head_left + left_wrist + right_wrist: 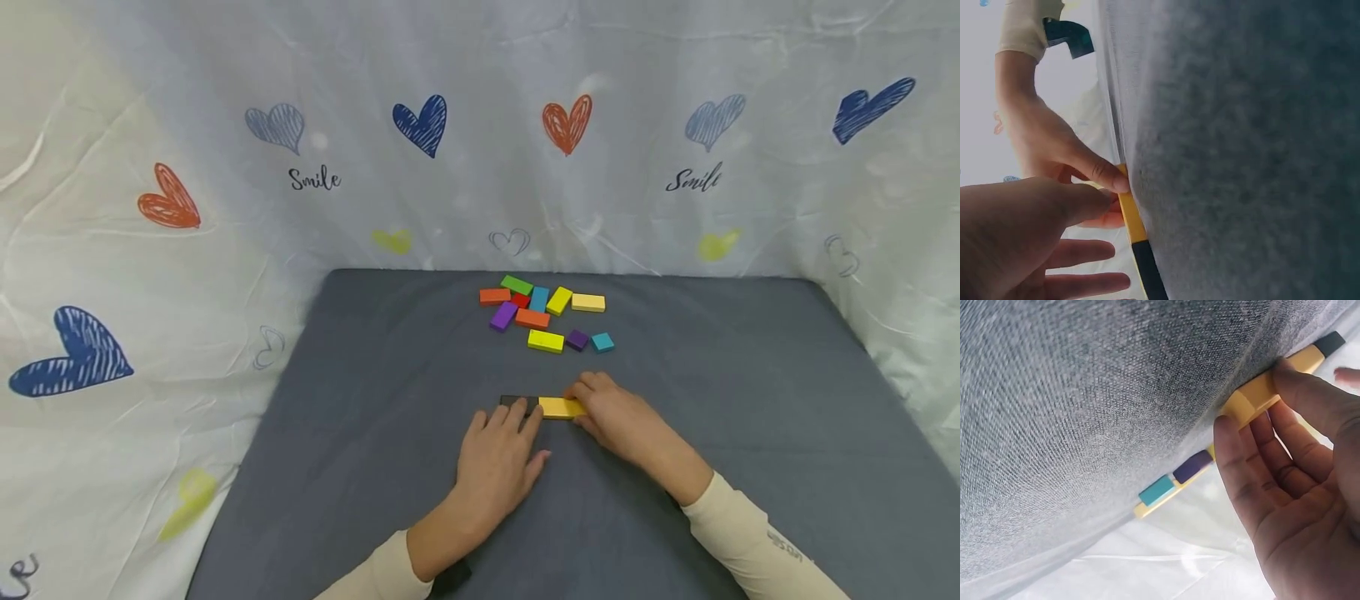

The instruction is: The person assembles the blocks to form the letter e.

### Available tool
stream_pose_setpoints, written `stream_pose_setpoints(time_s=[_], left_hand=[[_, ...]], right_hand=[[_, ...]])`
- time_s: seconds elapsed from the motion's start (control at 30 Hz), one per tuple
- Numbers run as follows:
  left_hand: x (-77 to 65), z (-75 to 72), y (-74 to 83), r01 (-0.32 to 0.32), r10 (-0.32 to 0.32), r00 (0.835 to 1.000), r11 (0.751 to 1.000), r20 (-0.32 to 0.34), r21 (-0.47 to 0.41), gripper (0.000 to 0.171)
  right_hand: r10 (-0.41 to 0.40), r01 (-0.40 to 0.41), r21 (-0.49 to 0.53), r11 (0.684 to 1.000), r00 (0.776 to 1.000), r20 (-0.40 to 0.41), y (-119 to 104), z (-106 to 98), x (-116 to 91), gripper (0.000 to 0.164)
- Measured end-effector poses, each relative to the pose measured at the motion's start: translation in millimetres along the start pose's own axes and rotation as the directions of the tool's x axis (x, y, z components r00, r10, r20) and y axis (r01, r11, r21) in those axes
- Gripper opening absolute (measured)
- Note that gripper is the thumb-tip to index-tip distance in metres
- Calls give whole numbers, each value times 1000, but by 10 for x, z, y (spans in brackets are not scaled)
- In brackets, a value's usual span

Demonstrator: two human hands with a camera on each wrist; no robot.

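On the grey cloth, a black block (510,401) and a yellow block (558,408) lie end to end in one straight row. My left hand (495,467) rests with its fingers stretched out, fingertips at the black block and the near end of the yellow one. From the right, my right hand (622,421) pinches the yellow block between thumb and fingers. The right wrist view shows the thumb on the near side of the yellow block (1254,400) and fingertips at its end and far side. My right fingers hide part of it in the head view.
Beyond the hands lies a loose group of colored blocks, among them a purple block (503,316), an orange block (532,318), a bright yellow block (545,341), a dark purple block (577,339) and a teal block (602,342). A heart-printed curtain (480,192) hangs behind the table.
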State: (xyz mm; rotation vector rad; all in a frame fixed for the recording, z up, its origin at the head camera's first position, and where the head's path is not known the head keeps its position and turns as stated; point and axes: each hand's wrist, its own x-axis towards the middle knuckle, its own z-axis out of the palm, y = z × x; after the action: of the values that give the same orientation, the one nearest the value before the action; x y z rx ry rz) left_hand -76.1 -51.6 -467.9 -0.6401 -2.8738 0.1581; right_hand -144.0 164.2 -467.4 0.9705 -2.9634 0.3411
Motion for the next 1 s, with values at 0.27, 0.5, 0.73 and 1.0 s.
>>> stream_pose_setpoints(time_s=[0.27,0.5,0.73,1.0], left_hand=[[31,91,79,-5,5,1000,1000,11,-18,68],[78,122,98,-8,15,998,995,65,-102,76],[126,84,105,-5,12,998,994,66,-107,72],[132,34,147,7,-3,994,1000,108,-29,70]], right_hand=[[0,0,-8,1000,1000,0,-26,20,9,32],[6,-6,-22,1000,1000,8,-22,25,19,32],[-7,7,-21,1000,1000,-2,-7,12,25,33],[-34,32,59,998,999,37,80,-22,23,33]])
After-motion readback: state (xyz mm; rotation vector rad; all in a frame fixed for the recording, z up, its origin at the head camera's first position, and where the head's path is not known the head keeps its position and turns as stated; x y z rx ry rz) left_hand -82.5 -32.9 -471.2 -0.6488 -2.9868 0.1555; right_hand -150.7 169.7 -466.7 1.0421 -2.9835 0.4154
